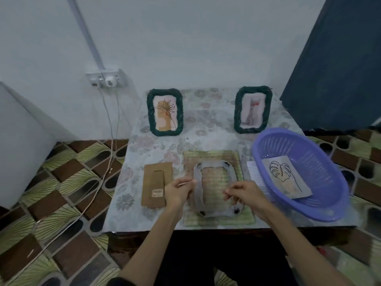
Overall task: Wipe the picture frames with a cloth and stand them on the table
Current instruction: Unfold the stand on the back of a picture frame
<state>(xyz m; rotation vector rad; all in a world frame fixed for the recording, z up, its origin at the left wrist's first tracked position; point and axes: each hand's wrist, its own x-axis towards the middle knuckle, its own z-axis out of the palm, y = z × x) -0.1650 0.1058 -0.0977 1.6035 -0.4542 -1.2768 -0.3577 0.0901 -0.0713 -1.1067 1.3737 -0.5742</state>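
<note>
Green woven mat at table centre-front, under a grey empty frame lying flat, seemingly face down. Left hand, at 9 o'clock of the frame, pinches its left edge. Right hand, at 3 o'clock, fingers curled on the right edge; motion blur leaves the exact grip unclear. Brown card backing flat at 9 o'clock of the mat. Flower frame stands upright at 11 o'clock, cat frame upright at 1 o'clock, both near the wall. Purple basket at 3 o'clock holds a leaf print. White paper lies just beside the basket.
</note>
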